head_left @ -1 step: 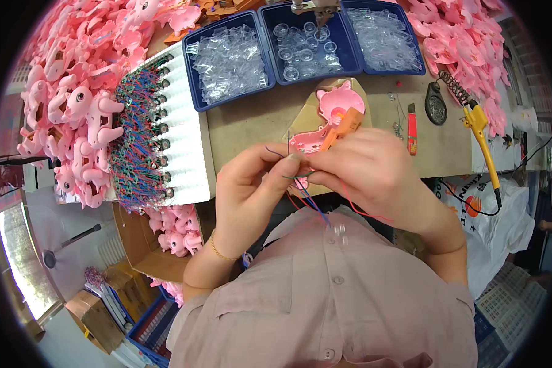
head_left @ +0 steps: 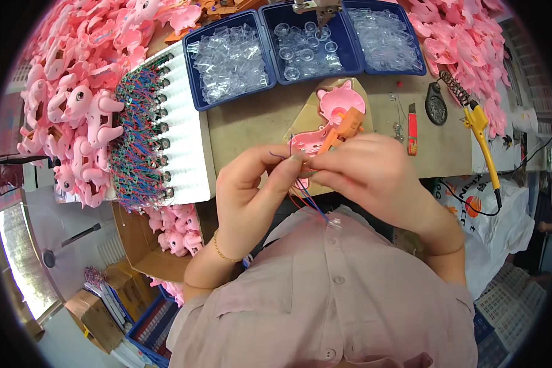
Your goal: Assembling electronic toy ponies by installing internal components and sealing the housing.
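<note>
Both the left hand [head_left: 251, 187] and the right hand [head_left: 374, 172] sit mid-view for me, over the near edge of the tabletop [head_left: 245, 126]. I see the left pinched closed, thumb against forefinger, on thin wires [head_left: 313, 205]. The right is pinched closed on them too, its tips just beside the left thumb; which strand it has, I can't tell. Blue and red strands hang below the hands, past the near edge, to a small clear piece [head_left: 333, 222] in front of the shirt [head_left: 337, 294].

Just beyond the fingers I have a pink shell [head_left: 336, 101] on a tan board [head_left: 357, 92], an orange part [head_left: 351, 121] lying across it. Along the tabletop's far edge stand three blue bins [head_left: 351, 56] of clear pieces [head_left: 230, 64]. Toward its left edge, a white tray [head_left: 193, 144] carries wire bundles [head_left: 138, 135]; toward its right edge lie a red cutter [head_left: 412, 134] and a black tag [head_left: 435, 105], with a yellow iron [head_left: 486, 147] beyond.
</note>
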### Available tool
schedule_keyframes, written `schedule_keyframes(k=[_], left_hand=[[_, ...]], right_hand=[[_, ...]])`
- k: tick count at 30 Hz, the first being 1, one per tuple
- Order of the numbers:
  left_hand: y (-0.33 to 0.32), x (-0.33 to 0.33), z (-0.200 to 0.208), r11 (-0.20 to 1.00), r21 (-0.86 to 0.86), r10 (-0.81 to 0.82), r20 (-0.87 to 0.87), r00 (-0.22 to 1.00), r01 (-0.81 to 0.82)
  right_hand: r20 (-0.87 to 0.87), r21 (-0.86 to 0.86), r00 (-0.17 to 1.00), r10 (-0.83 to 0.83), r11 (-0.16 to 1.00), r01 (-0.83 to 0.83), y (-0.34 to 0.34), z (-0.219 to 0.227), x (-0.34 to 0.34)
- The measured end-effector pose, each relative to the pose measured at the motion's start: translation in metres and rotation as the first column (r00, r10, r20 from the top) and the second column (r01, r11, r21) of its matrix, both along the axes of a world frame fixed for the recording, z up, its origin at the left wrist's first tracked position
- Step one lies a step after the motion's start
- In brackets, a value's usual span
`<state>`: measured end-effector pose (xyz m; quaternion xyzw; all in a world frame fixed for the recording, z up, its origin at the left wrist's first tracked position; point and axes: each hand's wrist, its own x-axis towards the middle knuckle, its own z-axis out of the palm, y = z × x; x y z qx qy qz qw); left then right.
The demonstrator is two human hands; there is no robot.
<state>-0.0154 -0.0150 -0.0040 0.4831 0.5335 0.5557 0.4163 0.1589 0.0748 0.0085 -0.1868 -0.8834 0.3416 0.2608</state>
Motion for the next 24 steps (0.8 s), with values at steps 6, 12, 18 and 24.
schedule_keyframes(k=[6,12,18,24], left_hand=[[0.003,0.023,-0.014,0.990,0.020,0.128,0.263,0.956,-0.138],[0.010,-0.004,-0.009,0.964,-0.147,-0.125,0.491,0.862,0.223],[0.004,0.003,0.000,0.958,0.244,-0.064,-0.335,0.940,0.153],[-0.002,0.008,-0.013,0.999,-0.010,-0.046,0.152,0.987,0.048]], right_hand=[[-0.268,-0.897,0.882,-0.388,0.435,-0.081,-0.025,-0.017,-0.005],[-0.048,-0.619,0.994,-0.099,0.784,0.049,-0.006,0.009,0.003],[0.000,0.084,0.951,-0.310,0.947,0.309,-0.012,0.001,-0.012],[-0.203,-0.872,0.962,-0.180,0.480,-0.094,-0.016,-0.003,0.006]])
